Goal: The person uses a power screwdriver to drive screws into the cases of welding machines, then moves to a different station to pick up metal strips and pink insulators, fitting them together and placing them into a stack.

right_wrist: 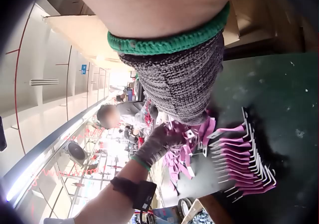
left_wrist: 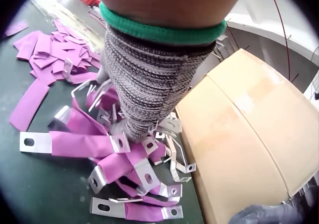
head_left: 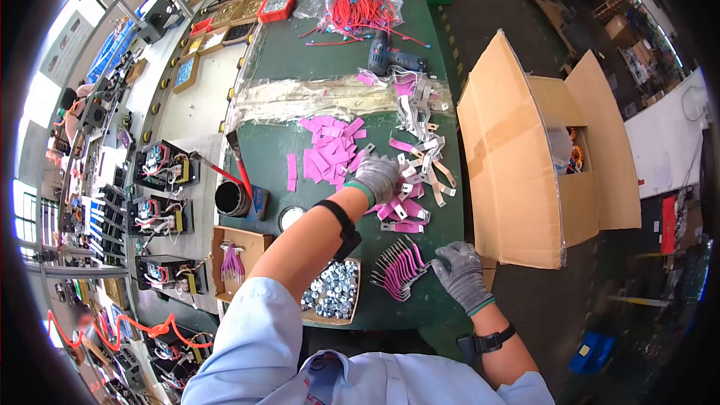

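Observation:
My gloved left hand (head_left: 377, 178) is in a loose pile of bent metal brackets with purple sleeves (left_wrist: 82, 144). Its fingers curl round one sleeved bracket (left_wrist: 67, 69), whose holed metal end sticks out beside the hand; the rest of that bracket is hidden. The gloved right hand (head_left: 461, 277) rests at the table's right edge, fingers loosely bent and holding nothing. Just beside its fingertips, a neat row of sleeved brackets (head_left: 399, 270) lies nested side by side, also seen in the right wrist view. Loose flat purple sleeves (head_left: 330, 150) are heaped left of the left hand.
A box of metal nuts or fasteners (head_left: 330, 290) stands near my body. To the left are a dark pot (head_left: 231, 199) with red-handled brushes and a small carton (head_left: 238, 255). A power drill (head_left: 390, 56) and red wires (head_left: 364, 11) lie farther back. A large open carton (head_left: 510, 157) stands right.

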Demonstrator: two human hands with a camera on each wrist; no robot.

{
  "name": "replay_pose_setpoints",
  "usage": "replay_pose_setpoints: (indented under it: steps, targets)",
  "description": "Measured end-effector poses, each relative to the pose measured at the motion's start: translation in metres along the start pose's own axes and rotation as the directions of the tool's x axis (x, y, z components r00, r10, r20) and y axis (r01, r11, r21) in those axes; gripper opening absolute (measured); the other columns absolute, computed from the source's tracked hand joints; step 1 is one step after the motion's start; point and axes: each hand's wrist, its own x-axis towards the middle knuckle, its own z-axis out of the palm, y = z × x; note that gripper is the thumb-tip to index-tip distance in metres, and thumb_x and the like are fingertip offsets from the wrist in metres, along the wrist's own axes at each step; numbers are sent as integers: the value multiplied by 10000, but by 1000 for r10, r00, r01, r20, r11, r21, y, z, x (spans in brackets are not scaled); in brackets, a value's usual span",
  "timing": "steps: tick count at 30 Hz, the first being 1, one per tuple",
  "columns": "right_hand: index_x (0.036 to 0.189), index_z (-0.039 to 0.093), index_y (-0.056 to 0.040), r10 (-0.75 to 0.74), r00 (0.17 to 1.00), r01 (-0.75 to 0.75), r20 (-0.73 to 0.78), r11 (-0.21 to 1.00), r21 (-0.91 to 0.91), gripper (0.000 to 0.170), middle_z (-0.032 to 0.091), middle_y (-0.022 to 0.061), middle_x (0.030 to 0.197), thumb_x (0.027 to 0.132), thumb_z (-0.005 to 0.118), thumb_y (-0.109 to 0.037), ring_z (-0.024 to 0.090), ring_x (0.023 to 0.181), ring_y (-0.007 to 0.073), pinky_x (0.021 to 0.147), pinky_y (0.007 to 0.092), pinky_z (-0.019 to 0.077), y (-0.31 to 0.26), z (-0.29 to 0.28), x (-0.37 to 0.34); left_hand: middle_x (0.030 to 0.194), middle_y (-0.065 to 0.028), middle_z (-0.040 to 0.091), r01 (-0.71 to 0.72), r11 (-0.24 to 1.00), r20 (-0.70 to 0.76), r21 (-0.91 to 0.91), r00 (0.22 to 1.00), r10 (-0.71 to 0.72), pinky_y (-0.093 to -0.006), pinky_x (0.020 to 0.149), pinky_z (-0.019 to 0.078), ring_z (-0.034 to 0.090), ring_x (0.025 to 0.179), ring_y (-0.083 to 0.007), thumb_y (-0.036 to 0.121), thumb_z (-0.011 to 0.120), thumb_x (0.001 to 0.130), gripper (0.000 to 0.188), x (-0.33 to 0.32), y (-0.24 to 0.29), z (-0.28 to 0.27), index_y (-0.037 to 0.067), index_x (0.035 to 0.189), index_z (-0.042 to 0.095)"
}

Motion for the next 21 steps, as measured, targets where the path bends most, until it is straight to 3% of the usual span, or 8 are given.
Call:
replay_pose_setpoints:
  steps: [7, 10, 11, 13, 14, 16, 19, 21]
  targets:
    - [997, 751, -68, 62, 997, -55, -44, 987, 149, 224, 684, 157, 1024, 804, 785, -176, 627, 1006, 344, 908, 471, 519, 4, 8, 4, 1001, -179, 718, -57, 993, -106, -107, 993, 45, -479, 864, 555, 708, 989, -351, 354, 699, 889, 315, -23, 0, 7, 85, 1053, 698]
    - [973, 749, -54, -57, 989, 76, -137, 987, 138, 178, 671, 148, 1000, 803, 775, -99, 633, 970, 333, 867, 444, 538, -13, -3, 15, 826, -170, 710, 112, 906, -152, -408, 970, -189, -465, 723, 557, 697, 812, -391, 197, 673, 849, 193, -17, -13, 0, 86, 1006, 688]
    - [973, 749, -54, -60, 989, 80, -137, 987, 140, 178, 671, 148, 1000, 803, 775, -99, 633, 970, 333, 867, 444, 538, -15, -4, 16, 807, -127, 710, -34, 860, -226, -508, 969, -96, -444, 679, 546, 679, 722, -359, 189, 678, 853, 206, -18, -33, 7, 61, 1014, 685]
    - [1073, 727, -58, -100, 980, 137, -173, 966, 219, 252, 668, 142, 991, 836, 778, -125, 655, 971, 292, 842, 416, 554, -19, -5, 20, 805, -58, 699, -60, 598, -177, -799, 974, -139, -379, 627, 537, 663, 668, -243, 168, 677, 878, 197, -17, -52, 22, 41, 1029, 683]
    - [1073, 727, -58, -105, 979, 144, -177, 965, 221, 252, 668, 142, 991, 836, 778, -125, 655, 971, 292, 842, 416, 554, -22, -5, 23, 805, -58, 699, -60, 601, -181, -797, 973, -143, -379, 627, 537, 663, 668, -243, 168, 677, 878, 197, -28, -52, 13, 41, 1029, 683]
    - [1225, 675, -68, -56, 984, 114, -170, 929, 353, 393, 666, 126, 983, 864, 789, -173, 671, 958, 234, 811, 368, 563, -30, -6, 31, 833, -16, 690, 46, -54, 53, -997, 991, -124, -312, 613, 528, 659, 702, -142, 144, 693, 887, 198, -62, -39, -12, 36, 1052, 683]
    - [1234, 669, -70, 109, 994, -94, 12, 794, 601, 427, 673, 141, 965, 847, 801, -192, 676, 837, 282, 766, 384, 558, -80, -33, 51, 828, -12, 684, 33, -235, 79, -971, 979, -187, -270, 605, 512, 645, 700, -104, 129, 684, 903, 181, -89, -9, -7, 58, 1069, 686]
    - [1205, 680, -66, 81, 996, -33, -46, 772, 635, 369, 676, 108, 945, 872, 790, -179, 676, 787, 221, 710, 346, 554, -93, -30, 64, 836, -10, 690, 14, -289, 71, -957, 980, -188, -267, 597, 506, 642, 694, -104, 153, 710, 893, 202, -106, 18, -5, 61, 1071, 695]
